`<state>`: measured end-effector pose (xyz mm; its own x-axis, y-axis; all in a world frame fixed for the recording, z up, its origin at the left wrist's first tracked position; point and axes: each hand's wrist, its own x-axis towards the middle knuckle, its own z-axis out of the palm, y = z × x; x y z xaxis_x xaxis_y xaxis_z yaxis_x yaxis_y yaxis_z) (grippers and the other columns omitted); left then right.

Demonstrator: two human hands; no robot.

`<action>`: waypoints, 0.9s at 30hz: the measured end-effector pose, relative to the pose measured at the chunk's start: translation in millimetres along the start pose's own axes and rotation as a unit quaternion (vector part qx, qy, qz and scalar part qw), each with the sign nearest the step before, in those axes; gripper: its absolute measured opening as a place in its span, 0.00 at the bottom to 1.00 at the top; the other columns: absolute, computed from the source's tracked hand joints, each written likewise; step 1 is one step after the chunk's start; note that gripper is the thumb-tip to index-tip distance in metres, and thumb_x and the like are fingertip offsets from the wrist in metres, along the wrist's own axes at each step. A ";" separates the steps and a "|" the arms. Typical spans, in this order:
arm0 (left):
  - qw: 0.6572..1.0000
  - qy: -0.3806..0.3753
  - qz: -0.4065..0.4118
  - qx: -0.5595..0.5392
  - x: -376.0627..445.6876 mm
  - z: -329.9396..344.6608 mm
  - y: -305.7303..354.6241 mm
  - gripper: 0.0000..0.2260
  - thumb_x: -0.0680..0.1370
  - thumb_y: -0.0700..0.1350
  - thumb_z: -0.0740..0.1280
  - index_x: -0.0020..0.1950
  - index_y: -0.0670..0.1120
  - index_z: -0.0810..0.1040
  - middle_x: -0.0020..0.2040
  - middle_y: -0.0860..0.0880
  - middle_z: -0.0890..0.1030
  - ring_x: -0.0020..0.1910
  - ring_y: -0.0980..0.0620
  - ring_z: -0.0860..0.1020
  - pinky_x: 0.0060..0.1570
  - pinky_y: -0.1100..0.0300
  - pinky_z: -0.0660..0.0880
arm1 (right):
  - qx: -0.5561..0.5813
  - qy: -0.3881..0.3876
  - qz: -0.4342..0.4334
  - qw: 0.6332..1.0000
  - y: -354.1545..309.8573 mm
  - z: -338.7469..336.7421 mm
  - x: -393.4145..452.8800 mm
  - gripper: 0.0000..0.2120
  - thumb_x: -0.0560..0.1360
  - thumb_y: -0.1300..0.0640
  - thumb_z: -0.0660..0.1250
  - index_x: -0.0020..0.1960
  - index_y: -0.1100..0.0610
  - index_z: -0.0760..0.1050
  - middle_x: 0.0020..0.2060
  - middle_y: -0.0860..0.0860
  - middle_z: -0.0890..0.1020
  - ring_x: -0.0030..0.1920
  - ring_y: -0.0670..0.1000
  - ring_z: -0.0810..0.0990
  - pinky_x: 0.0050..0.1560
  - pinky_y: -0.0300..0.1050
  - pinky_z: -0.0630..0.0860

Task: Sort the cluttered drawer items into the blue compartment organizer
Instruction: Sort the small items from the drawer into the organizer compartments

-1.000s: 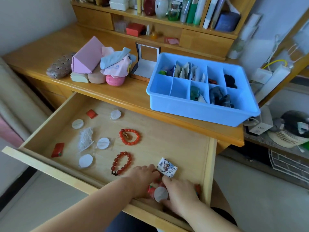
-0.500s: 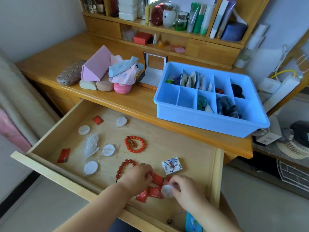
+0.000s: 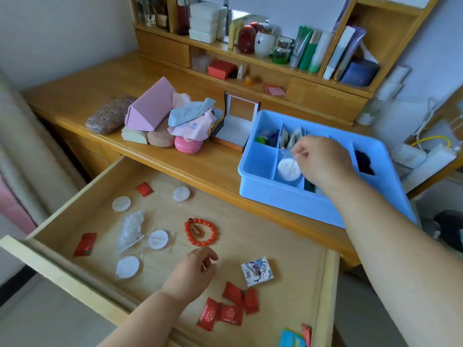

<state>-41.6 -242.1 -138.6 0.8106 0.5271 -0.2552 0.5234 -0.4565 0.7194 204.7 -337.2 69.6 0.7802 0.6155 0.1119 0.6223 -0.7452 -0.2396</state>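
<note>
1. The right hand (image 3: 322,160) reaches over the glossy blue plastic compartment organizer (image 3: 260,189) on the wooden desk (image 3: 75,96). Its thumb and forefinger pinch the crinkly clear wrapper of a flat white round pad (image 3: 288,169), which hangs in the second compartment from the left of the organizer's near row.
2. The left hand (image 3: 193,272) hovers low over the pale wooden drawer (image 3: 275,236), fingers loosely curled and holding nothing; whether the fingertips touch the drawer floor is unclear.
3. Just beyond that hand lies a bracelet of smooth, round red beads (image 3: 200,231), ringing a small amber piece too blurred to identify.
4. Four more white round pads in clear film lie on the left of the drawer: one at the back (image 3: 181,194), one to its left (image 3: 121,204), one in the middle (image 3: 158,239), one nearest the front (image 3: 127,267). A crumpled clear plastic bag (image 3: 131,230) lies among them.
5. Shiny red foil sachets form a touching cluster (image 3: 229,305) near the drawer front; single ones lie at the back (image 3: 144,189) and at the left (image 3: 85,244).
6. A white square packet with a printed drawing (image 3: 257,271) lies right of the left hand; its lettering is unreadable.
7. A blue-and-orange packet (image 3: 292,338) at the bottom edge is cut off.
8. The organizer's right compartments are largely hidden by the right arm; grey folded sachets (image 3: 292,139) and something black (image 3: 363,161) show.
</note>
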 end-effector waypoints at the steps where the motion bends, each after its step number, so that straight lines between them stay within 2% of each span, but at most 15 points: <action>1: 0.999 0.011 -0.013 -0.027 -0.3 -2.3 0.3 0.07 0.77 0.43 0.63 0.47 0.56 0.74 0.37 0.54 0.77 0.30 0.61 0.73 0.29 0.71 0.69 | -0.070 -0.060 0.005 0.996 -1.2 7.0 5.0 0.09 0.75 0.60 0.62 0.45 0.50 0.79 0.48 0.48 0.82 0.52 0.55 0.78 0.59 0.49 0.69; 3: 0.995 0.030 -0.054 -0.082 -1.0 -8.1 1.0 0.07 0.77 0.42 0.61 0.48 0.55 0.74 0.36 0.51 0.79 0.26 0.59 0.74 0.25 0.68 0.69 | -0.128 -0.159 0.021 0.979 -3.4 17.4 10.8 0.08 0.74 0.58 0.64 0.40 0.48 0.78 0.46 0.45 0.81 0.53 0.54 0.76 0.61 0.51 0.63; 4: 0.990 0.036 -0.077 -0.111 -1.5 -11.8 1.2 0.08 0.76 0.41 0.60 0.48 0.54 0.74 0.36 0.49 0.80 0.23 0.58 0.74 0.22 0.65 0.69 | -0.131 -0.183 0.030 0.974 -4.0 20.2 13.0 0.08 0.74 0.57 0.65 0.38 0.47 0.77 0.44 0.45 0.81 0.51 0.53 0.76 0.60 0.51 0.62; 6: 0.986 0.047 -0.101 -0.126 -2.8 -20.9 0.9 0.10 0.76 0.41 0.59 0.47 0.56 0.74 0.34 0.47 0.80 0.20 0.56 0.74 0.19 0.63 0.68 | -0.154 -0.196 0.032 0.968 -6.1 21.7 16.4 0.05 0.72 0.56 0.65 0.40 0.47 0.78 0.42 0.46 0.80 0.48 0.53 0.76 0.53 0.49 0.63; 8: 0.995 0.042 -0.071 -0.056 -5.0 -29.1 0.1 0.08 0.75 0.40 0.61 0.47 0.54 0.74 0.35 0.51 0.78 0.22 0.57 0.75 0.19 0.63 0.70 | -0.156 -0.181 0.021 0.971 -5.4 23.8 17.6 0.04 0.71 0.55 0.66 0.44 0.48 0.78 0.43 0.48 0.80 0.45 0.53 0.76 0.46 0.45 0.66; 9: 0.999 0.022 -0.041 -0.013 -5.9 -31.3 1.1 0.07 0.75 0.41 0.62 0.48 0.52 0.75 0.38 0.53 0.78 0.26 0.56 0.77 0.22 0.62 0.73 | -0.138 -0.153 0.013 0.979 -3.0 26.1 17.0 0.04 0.71 0.54 0.68 0.46 0.49 0.78 0.45 0.48 0.80 0.46 0.54 0.76 0.44 0.44 0.68; 11: 0.992 -0.049 0.027 0.112 -7.0 -28.7 6.7 0.05 0.75 0.45 0.64 0.50 0.52 0.76 0.46 0.54 0.77 0.39 0.53 0.79 0.38 0.59 0.77 | -0.040 -0.054 0.009 0.998 4.3 27.4 10.5 0.06 0.71 0.51 0.70 0.47 0.50 0.78 0.46 0.48 0.80 0.49 0.55 0.77 0.44 0.44 0.70; 13: 0.960 -0.128 0.075 0.236 -8.0 -14.4 12.5 0.12 0.74 0.52 0.67 0.57 0.52 0.76 0.53 0.54 0.75 0.49 0.53 0.76 0.48 0.60 0.74 | 0.069 0.089 -0.019 0.993 9.4 25.9 -5.0 0.04 0.72 0.52 0.69 0.44 0.52 0.78 0.41 0.48 0.79 0.47 0.55 0.77 0.42 0.44 0.69; 15: 0.930 -0.173 0.079 0.314 -8.7 3.4 20.8 0.20 0.73 0.56 0.68 0.61 0.49 0.73 0.57 0.51 0.73 0.52 0.49 0.76 0.47 0.57 0.73 | 0.112 0.214 -0.091 0.966 8.6 25.4 -29.1 0.04 0.73 0.55 0.66 0.41 0.54 0.78 0.36 0.48 0.78 0.42 0.53 0.75 0.39 0.42 0.65; 17: 0.927 -0.177 0.063 0.325 -8.8 19.5 31.0 0.20 0.73 0.55 0.69 0.59 0.48 0.71 0.55 0.49 0.72 0.50 0.47 0.77 0.42 0.56 0.70 | 0.144 0.263 -0.163 0.940 2.8 28.7 -59.1 0.05 0.73 0.57 0.65 0.39 0.55 0.77 0.33 0.48 0.78 0.38 0.50 0.73 0.39 0.41 0.65; 20: 0.930 -0.157 0.064 0.326 -6.1 39.1 42.7 0.14 0.76 0.45 0.65 0.61 0.49 0.70 0.55 0.49 0.73 0.48 0.47 0.78 0.43 0.55 0.74 | 0.165 0.231 -0.199 0.938 0.9 48.6 -99.4 0.05 0.73 0.58 0.65 0.39 0.56 0.78 0.33 0.47 0.78 0.36 0.50 0.73 0.40 0.43 0.69; 23: 0.920 -0.173 0.066 0.346 -4.6 48.5 45.5 0.11 0.78 0.43 0.63 0.60 0.47 0.72 0.54 0.47 0.74 0.49 0.45 0.78 0.47 0.53 0.76 | 0.166 0.180 -0.189 0.951 8.0 70.4 -123.1 0.04 0.72 0.60 0.67 0.39 0.56 0.79 0.33 0.47 0.79 0.36 0.50 0.75 0.40 0.45 0.72; 25: 0.934 -0.176 0.054 0.305 -6.3 43.6 43.9 0.08 0.79 0.45 0.62 0.57 0.49 0.75 0.49 0.50 0.76 0.47 0.48 0.78 0.46 0.56 0.74 | 0.179 0.150 -0.185 0.955 12.6 80.3 -135.7 0.06 0.74 0.58 0.65 0.41 0.56 0.79 0.35 0.46 0.80 0.38 0.47 0.76 0.40 0.41 0.73; 27: 0.965 -0.149 0.059 0.210 -10.5 29.8 43.5 0.06 0.79 0.48 0.62 0.50 0.49 0.77 0.41 0.53 0.76 0.41 0.52 0.77 0.39 0.61 0.70 | 0.185 0.103 -0.181 0.960 16.9 87.8 -146.8 0.06 0.74 0.56 0.64 0.42 0.54 0.79 0.37 0.43 0.80 0.38 0.39 0.73 0.40 0.30 0.71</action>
<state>-19.5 -288.8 -123.8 0.8781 0.2528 -0.4062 0.4320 -0.7839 0.4460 95.0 -417.6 -35.5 0.5374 0.7244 0.4319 0.8193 -0.3270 -0.4710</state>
